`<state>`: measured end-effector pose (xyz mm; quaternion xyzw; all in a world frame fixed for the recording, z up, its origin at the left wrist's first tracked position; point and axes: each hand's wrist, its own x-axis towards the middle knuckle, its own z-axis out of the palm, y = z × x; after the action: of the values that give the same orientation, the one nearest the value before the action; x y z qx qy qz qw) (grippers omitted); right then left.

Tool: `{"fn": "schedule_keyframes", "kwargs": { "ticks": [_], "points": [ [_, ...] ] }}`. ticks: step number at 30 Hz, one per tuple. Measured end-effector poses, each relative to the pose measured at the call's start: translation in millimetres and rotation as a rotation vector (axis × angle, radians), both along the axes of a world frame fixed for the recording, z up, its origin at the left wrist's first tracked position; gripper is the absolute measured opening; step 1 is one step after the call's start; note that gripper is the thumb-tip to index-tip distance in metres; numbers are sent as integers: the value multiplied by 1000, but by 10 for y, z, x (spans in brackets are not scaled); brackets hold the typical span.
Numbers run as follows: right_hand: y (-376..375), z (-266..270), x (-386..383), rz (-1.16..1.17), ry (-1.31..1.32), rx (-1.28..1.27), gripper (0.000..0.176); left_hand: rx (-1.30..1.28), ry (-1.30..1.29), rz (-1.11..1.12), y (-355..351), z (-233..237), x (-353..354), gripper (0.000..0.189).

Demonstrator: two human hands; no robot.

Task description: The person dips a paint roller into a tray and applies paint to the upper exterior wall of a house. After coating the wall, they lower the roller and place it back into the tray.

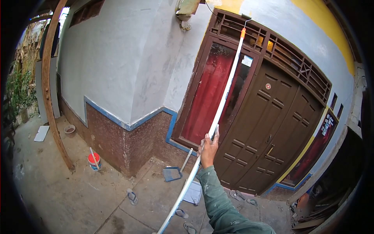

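Observation:
My right hand [209,150] is closed around a long white extension pole [224,99]. The pole slants from the bottom edge of the head view up to the top of the doorway. At its upper end, an orange tip [243,33] carries a small paint roller [246,17]. That roller overlaps the upper edge of the brown door frame [230,17], just below the yellow and pale wall paint. A green sleeve [222,199] covers my right arm. The lower end of the pole runs out of view, and my left hand is outside the picture.
Brown double doors [255,128] stand beside a window with a red curtain [208,97]. On the floor are a blue dustpan [172,174], a white tray [193,194], a red-and-white bucket [94,160] and several sandals [132,197]. A wooden post [48,78] leans at left.

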<state>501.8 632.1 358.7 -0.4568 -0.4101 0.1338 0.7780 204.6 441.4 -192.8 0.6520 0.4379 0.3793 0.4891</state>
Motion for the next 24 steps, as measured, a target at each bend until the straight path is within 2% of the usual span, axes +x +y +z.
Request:
{"fn": "schedule_keyframes", "kwargs": {
  "ticks": [7,17,24],
  "points": [
    [202,276,240,-4,-15,-16,60,35,-11,2,-51,47,68,25],
    [92,-170,215,-47,-14,-41,60,118,-47,33,98,195,310,24],
    [216,415,351,-17,-33,-19,61,161,-64,36,99,368,489,24]
  ]
}}
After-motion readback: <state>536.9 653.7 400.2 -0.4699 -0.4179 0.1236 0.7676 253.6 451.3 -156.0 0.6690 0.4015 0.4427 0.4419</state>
